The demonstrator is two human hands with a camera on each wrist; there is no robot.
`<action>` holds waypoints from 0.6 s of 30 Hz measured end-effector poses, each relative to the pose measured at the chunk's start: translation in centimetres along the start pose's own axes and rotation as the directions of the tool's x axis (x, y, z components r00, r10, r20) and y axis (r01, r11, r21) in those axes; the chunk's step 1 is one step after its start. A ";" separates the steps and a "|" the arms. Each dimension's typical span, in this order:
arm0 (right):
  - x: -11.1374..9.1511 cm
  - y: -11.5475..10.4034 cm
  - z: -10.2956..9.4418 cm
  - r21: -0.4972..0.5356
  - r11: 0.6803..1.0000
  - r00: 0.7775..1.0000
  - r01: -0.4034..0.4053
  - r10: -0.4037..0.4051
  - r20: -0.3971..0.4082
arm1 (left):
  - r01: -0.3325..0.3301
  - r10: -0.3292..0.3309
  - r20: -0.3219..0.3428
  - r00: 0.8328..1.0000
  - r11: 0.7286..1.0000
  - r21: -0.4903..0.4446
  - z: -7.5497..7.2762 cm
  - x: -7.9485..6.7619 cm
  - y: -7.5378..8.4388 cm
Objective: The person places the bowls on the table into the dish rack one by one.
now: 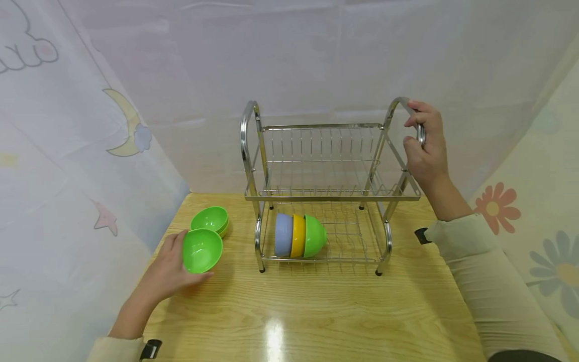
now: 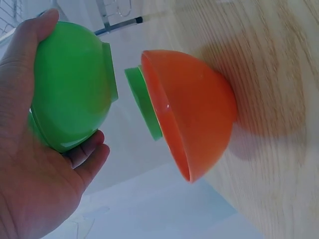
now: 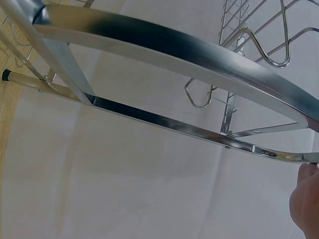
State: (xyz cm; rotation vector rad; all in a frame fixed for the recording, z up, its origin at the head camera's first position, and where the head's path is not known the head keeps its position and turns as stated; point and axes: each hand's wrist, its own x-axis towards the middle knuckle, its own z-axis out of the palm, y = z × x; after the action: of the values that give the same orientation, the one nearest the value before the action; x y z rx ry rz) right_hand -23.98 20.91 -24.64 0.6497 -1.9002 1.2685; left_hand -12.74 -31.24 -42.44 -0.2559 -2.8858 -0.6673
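My left hand (image 1: 169, 266) holds a green bowl (image 1: 202, 250) by its rim, thumb on one side and fingers on the other. Close to that bowl's foot in the left wrist view is an orange bowl (image 2: 197, 109), with part of another green piece (image 2: 144, 102) showing past its rim. Just behind the held bowl, a second green bowl (image 1: 210, 219) sits on a yellowish one. My right hand (image 1: 427, 146) grips the right handle of a two-tier metal dish rack (image 1: 332, 198). On its lower tier, blue (image 1: 283, 235), yellow (image 1: 298, 235) and green (image 1: 315, 236) bowls stand on edge in a row.
The rack stands on black feet on a wooden table (image 1: 307, 311). Its upper tier (image 1: 323, 161) has upright wire dividers. A pale patterned cloth (image 1: 217, 100) hangs behind and at both sides of the table.
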 end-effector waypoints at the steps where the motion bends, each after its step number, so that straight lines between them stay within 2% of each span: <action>1: 0.0 0.0 0.0 0.001 1.000 1.000 -0.002 0.002 0.001 | -0.004 0.004 -0.004 1.000 1.000 -0.004 0.1 0.0 0.1; 6: 0.0 -0.1 0.0 -0.004 1.000 1.000 0.007 -0.007 0.009 | -0.013 0.012 -0.015 1.000 0.999 -0.031 0.2 0.1 1.0; 18: 0.0 -0.1 0.0 -0.011 1.000 1.000 -0.011 0.011 0.016 | 0.001 0.001 0.022 1.000 0.998 -0.059 0.1 0.2 3.2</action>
State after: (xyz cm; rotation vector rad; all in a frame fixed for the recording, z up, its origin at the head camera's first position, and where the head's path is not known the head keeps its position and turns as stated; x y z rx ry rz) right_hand -23.87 20.90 -24.60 0.6469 -1.9251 1.2623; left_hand -12.30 -28.40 -41.13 -0.2727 -2.8894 -0.7557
